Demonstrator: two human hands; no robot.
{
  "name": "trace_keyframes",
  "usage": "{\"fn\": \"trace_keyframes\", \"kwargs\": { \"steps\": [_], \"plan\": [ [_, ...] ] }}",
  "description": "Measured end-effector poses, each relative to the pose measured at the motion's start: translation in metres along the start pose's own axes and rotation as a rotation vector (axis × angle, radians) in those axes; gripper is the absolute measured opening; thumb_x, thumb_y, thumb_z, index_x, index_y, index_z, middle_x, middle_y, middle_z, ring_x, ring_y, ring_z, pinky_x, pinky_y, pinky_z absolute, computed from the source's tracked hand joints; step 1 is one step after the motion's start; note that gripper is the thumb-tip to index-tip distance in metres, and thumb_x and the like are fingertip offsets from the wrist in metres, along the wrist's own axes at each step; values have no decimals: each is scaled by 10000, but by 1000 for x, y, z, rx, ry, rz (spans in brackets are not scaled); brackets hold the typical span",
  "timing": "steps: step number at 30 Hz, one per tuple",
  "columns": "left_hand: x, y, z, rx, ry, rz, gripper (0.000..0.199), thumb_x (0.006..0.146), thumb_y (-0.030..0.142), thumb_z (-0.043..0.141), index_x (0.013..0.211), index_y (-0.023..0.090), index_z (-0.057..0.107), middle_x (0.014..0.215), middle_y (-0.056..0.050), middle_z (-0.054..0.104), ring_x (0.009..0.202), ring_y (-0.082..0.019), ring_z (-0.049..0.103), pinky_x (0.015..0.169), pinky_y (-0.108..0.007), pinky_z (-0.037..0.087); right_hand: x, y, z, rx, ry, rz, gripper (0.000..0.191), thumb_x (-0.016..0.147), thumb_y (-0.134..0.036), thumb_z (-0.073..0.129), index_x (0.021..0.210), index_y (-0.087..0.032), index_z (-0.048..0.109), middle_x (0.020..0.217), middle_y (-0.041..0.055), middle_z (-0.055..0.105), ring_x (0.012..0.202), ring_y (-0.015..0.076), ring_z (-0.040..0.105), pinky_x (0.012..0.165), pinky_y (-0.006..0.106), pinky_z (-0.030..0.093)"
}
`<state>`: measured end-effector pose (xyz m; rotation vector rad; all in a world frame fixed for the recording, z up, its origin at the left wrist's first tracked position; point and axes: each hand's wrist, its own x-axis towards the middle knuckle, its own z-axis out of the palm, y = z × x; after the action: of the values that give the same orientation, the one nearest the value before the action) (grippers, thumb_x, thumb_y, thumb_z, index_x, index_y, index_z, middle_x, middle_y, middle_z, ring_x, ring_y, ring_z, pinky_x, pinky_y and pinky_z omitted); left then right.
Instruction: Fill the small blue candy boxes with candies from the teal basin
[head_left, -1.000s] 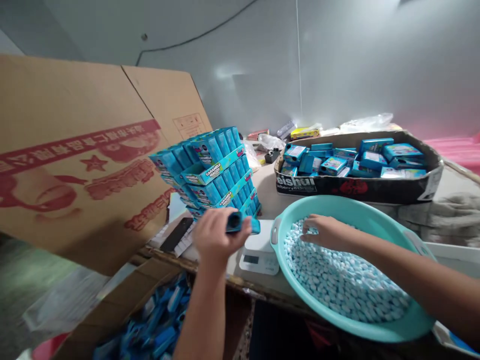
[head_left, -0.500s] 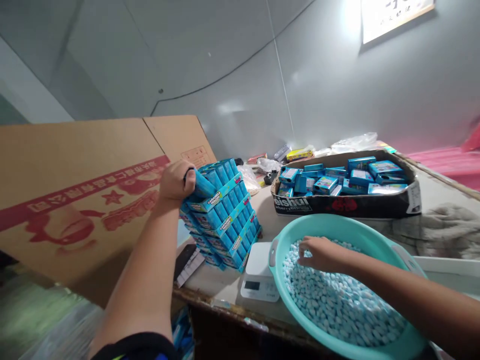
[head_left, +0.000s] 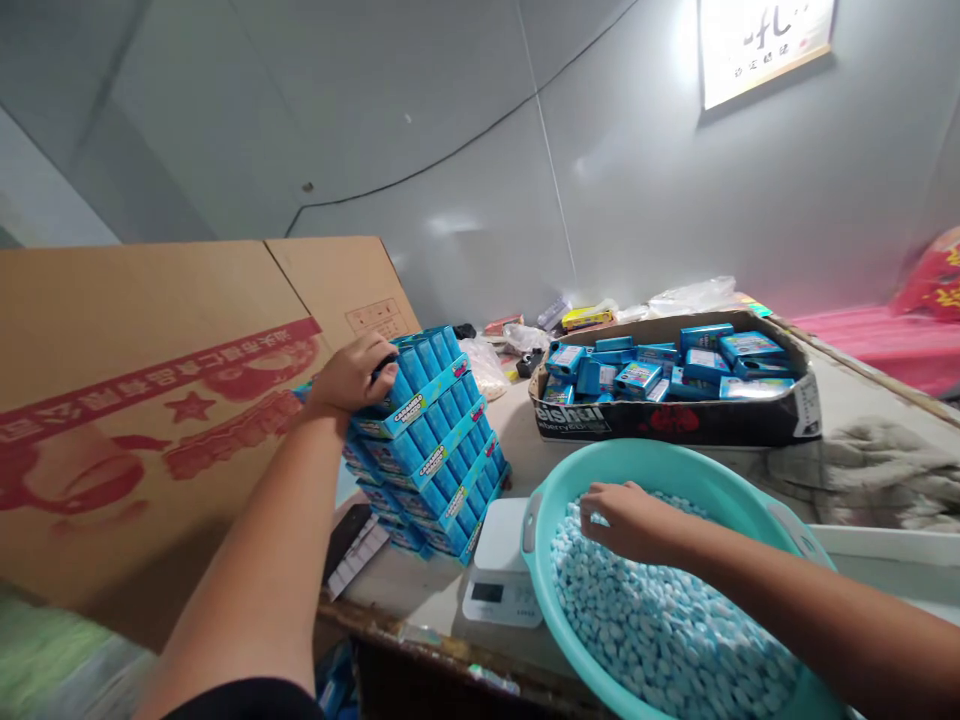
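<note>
My left hand (head_left: 354,374) is closed over the near end of the top tray, its fingers curled round a small blue candy box (head_left: 392,385) that they partly hide. Under it stands a stack of blue display trays (head_left: 424,465), filled with upright blue boxes and labelled "Caramelo Macizo". Inside a turquoise basin (head_left: 547,600), my right hand (head_left: 622,520) hovers low over pale blue and white candies (head_left: 675,620). Its fingers are curled inward; whatever lies between them is hidden. A white digital scale (head_left: 502,570) sits between stack and basin.
Behind the basin, a black carton (head_left: 675,425) holds several loose blue boxes. A large cardboard box (head_left: 187,400) rises at the left. A dark flat object (head_left: 346,540) lies by the stack, and a grey cloth (head_left: 877,470) at the right. Plastic bags (head_left: 694,297) lie near the wall.
My left hand has lowered slightly at the tray, and the blue box under it looks less tilted. My right hand stays over the candies. The view has shifted a little to the right.
</note>
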<state>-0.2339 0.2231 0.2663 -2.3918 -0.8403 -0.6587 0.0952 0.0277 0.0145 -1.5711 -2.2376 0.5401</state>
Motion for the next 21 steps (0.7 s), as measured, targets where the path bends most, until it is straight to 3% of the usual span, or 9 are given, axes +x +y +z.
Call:
{"fn": "trace_keyframes", "kwargs": {
  "steps": [3, 6, 8, 10, 12, 14, 16, 18, 21],
  "plan": [
    [-8, 1, 8, -8, 180, -5, 341, 815, 381, 474, 1057, 181, 606, 1075, -116, 649, 1063, -278, 590, 1021, -491, 476, 0, 0, -1, -2, -18, 13, 226, 961, -309, 535, 977, -214, 739, 1086, 93, 713, 1037, 286, 669, 918, 420, 437],
    [-4, 14, 3, -9, 309, 76, 390, 826, 309, 494, 1177, 166, 588, 1176, -102, 616, 1150, -281, 557, 1079, -553, 423, 1, 1, -2, -3, -36, 30, 243, 951, -319, 556, 1064, -207, 739, 1125, 113, 694, 1046, 312, 674, 935, 462, 461],
    [12, 38, 1, -22, 378, 97, 317, 825, 219, 501, 1110, 182, 633, 1161, -76, 613, 1174, -276, 548, 1125, -581, 363, 2, 1, -2, 32, -34, 38, 368, 911, -363, 629, 1236, -202, 687, 1280, 154, 627, 1100, 339, 660, 942, 481, 485],
    [39, 77, 13, -74, 406, 81, 239, 828, 136, 475, 959, 194, 666, 1064, -59, 634, 1127, -259, 569, 1132, -557, 356, 5, 0, 0, 74, -26, 27, 613, 858, -421, 706, 1418, -214, 568, 1487, 198, 470, 1232, 383, 596, 977, 505, 494],
    [70, 125, 43, -171, 231, 130, 244, 818, 102, 460, 866, 206, 676, 967, -49, 664, 1034, -238, 602, 1029, -455, 455, 8, -2, 3, 85, -51, -1, 760, 828, -472, 741, 1502, -235, 483, 1597, 205, 335, 1360, 419, 491, 1034, 540, 475],
    [99, 171, 89, -225, -12, 144, 242, 842, 132, 458, 869, 202, 689, 971, -60, 689, 1012, -240, 630, 962, -408, 487, 10, -3, 5, 56, -152, -21, 777, 819, -511, 744, 1507, -262, 485, 1607, 188, 341, 1396, 435, 451, 1056, 577, 464],
    [123, 206, 142, -207, -197, 3, 252, 856, 160, 479, 962, 203, 703, 1068, -80, 702, 1086, -251, 629, 973, -383, 480, 11, -3, 5, 24, -283, -26, 789, 800, -557, 742, 1504, -303, 493, 1590, 161, 392, 1376, 438, 476, 1039, 597, 481],
    [139, 226, 190, -190, -329, -158, 344, 835, 139, 500, 1120, 200, 683, 1187, -102, 687, 1116, -245, 631, 961, -357, 489, 10, -3, 1, -21, -387, -8, 852, 740, -631, 748, 1505, -357, 489, 1587, 123, 423, 1366, 446, 490, 1020, 598, 500],
    [151, 230, 243, -151, -345, -266, 506, 826, 142, 518, 1329, 117, 570, 1314, -208, 618, 1213, -310, 596, 994, -415, 485, 8, -3, -8, -98, -420, 7, 979, 553, -711, 787, 1462, -489, 499, 1572, 15, 477, 1359, 419, 518, 954, 512, 557]
  ]
}}
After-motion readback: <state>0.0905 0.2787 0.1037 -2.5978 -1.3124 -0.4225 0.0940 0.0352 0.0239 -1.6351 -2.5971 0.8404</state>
